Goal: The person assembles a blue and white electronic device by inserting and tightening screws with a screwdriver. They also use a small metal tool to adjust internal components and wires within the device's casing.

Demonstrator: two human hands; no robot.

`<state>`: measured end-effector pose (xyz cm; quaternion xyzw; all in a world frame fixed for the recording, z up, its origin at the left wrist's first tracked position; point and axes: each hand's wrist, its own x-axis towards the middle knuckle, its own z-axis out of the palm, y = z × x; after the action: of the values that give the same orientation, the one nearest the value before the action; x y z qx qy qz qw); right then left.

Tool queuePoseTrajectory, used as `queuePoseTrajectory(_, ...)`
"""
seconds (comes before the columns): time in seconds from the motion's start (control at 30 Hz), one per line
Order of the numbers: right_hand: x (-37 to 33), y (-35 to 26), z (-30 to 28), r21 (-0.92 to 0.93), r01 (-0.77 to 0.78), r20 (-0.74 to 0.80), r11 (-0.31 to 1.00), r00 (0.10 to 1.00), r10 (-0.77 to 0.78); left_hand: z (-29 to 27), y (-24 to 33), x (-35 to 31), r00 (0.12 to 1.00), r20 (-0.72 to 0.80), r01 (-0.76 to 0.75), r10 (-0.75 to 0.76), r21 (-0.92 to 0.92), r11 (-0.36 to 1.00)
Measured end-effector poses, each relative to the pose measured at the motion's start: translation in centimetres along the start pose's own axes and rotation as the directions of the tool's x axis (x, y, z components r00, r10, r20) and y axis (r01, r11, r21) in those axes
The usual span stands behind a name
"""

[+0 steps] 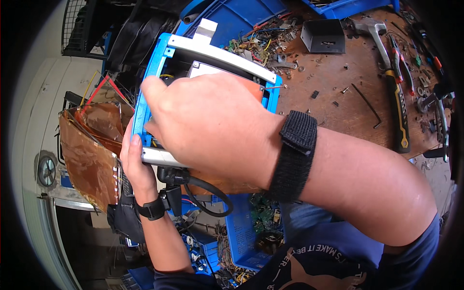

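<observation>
A boxy device with a blue-and-silver metal frame [222,57] is at the near left edge of the workbench, a white panel and an orange part showing inside it. My left hand [137,162] grips its lower left corner, fingers along the blue side rail. Over the device, my right hand [212,116] is closed, its fingers curled toward that left rail. Whatever is between those fingertips is hidden, and the hand covers much of the device's inside. A black cable [217,205] with an angled connector hangs below the frame. Black straps circle both wrists.
On the brown workbench [333,111] lie a hammer [394,101], red-handled pliers [398,60], a hex key [367,104] and a black bracket [324,36]. Loose screws and scrap pile up behind the device. Below stands a blue crate [239,237] with circuit boards. A brown film-covered box [92,150] is left.
</observation>
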<state>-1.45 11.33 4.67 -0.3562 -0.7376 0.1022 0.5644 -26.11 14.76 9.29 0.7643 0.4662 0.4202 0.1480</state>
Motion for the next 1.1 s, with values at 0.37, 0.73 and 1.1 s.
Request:
queuePoseTrajectory(0.37,0.0,0.3,1.1,0.008,0.093,-0.234,0.996,0.968,-0.089,0.1,-0.1,0.0,0.998,-0.043,0.052,-0.055,-0.069,0.996)
queuePoseTrajectory(0.73,-0.2,0.2,1.0,0.004,-0.125,-0.142,0.992,0.982,0.124,-0.2,-0.3,0.2,1.000,0.030,0.003,-0.002,-0.031,1.000)
queuePoseTrajectory(1.1,-0.2,-0.1,0.2,0.039,-0.040,0.000,0.998,0.999,0.040,-0.1,-0.2,0.1,0.999,0.008,0.031,-0.031,-0.057,0.998)
